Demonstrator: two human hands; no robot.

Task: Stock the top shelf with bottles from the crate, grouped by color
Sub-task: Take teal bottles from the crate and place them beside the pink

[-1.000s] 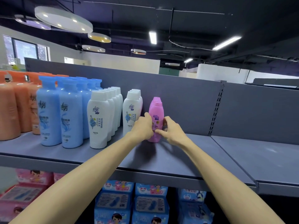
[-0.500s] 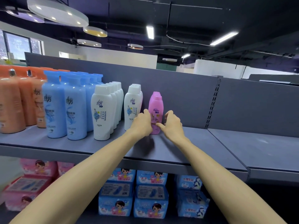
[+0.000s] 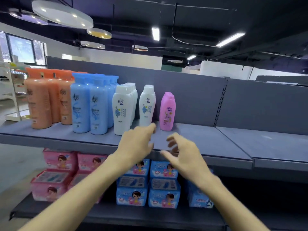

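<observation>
The grey top shelf carries bottles in colour groups: orange bottles at the left, blue bottles, two rows of white bottles, then a short row of pink bottles at the right end. My left hand and my right hand hover in front of the shelf edge, below the pink row. Both are empty, with loosely spread fingers, and blurred. The crate is out of view.
The top shelf runs bare to the right of the pink bottles, past a slotted upright. On the shelf below stand pink packs and blue packs. Open floor lies to the far left.
Both hands have let go of the front pink bottle and drawn back toward me and downward. The bottle stays standing in its row. The view has pulled back.
</observation>
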